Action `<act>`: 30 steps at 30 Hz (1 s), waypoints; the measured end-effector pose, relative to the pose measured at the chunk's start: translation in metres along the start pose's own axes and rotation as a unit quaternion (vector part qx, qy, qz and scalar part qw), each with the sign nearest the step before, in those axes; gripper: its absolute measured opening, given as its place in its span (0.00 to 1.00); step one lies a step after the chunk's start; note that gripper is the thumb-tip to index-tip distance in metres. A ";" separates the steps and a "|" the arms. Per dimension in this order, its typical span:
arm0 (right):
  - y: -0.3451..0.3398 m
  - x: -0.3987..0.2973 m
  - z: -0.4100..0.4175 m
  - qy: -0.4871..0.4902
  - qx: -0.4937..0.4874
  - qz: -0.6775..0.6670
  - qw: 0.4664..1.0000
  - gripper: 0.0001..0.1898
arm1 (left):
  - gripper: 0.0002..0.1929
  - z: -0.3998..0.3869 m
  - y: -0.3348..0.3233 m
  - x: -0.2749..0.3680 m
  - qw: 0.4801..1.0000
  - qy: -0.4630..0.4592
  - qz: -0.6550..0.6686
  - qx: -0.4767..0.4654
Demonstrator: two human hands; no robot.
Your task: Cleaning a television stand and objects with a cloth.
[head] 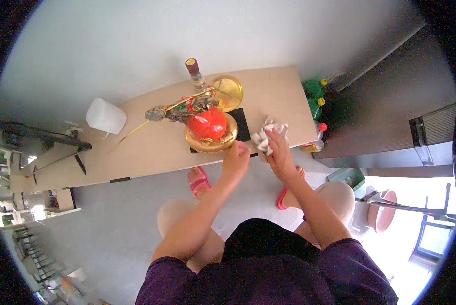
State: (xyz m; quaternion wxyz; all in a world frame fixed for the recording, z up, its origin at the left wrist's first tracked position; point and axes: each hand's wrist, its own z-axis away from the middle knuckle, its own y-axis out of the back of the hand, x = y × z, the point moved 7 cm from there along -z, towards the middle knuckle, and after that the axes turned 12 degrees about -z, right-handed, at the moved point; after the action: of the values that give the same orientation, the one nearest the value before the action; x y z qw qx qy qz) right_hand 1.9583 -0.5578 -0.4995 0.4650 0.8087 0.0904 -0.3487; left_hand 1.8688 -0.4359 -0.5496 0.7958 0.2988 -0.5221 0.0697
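My left hand [236,159] has its fingers curled at the front right rim of a round golden base [190,142]; whether they grip it cannot be made out. The base carries a glossy red ball [208,124] and, beside it, a dark figurine [174,110] with a thin golden rod. Under this ornament lies a flat black panel [241,121], partly covered. To the right, a crumpled whitish cloth [262,140] is under my right hand [280,154], held against the light wooden cabinet top [277,91] near its front edge.
Behind the ornament are a round golden dish [229,91] and a capped bottle [194,72]. A white roll [106,116] and a black television [33,133] stand to the left. Plastic bottles [318,91] fill the gap beside a large dark appliance [369,114]. A green bin [350,181] sits lower right.
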 end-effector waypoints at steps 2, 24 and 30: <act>0.009 -0.001 0.024 -0.013 -0.001 -0.019 1.000 0.29 | 0.14 0.001 -0.002 -0.001 1.000 0.004 0.008 0.005; 0.042 0.030 0.023 -0.254 0.207 -0.864 0.382 0.23 | 0.08 0.054 0.125 -0.050 0.918 0.180 0.225 0.274; 0.069 0.048 -0.060 -0.238 0.177 -0.490 0.820 0.17 | 0.11 0.045 0.127 -0.021 0.917 0.194 0.224 0.267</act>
State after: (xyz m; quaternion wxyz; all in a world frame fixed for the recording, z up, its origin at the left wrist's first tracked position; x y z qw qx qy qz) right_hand 2.0556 -0.5551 -0.4635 0.0888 0.6176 0.2985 -0.7222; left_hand 1.7702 -0.3534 -0.5048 0.7356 0.3559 -0.3731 0.4393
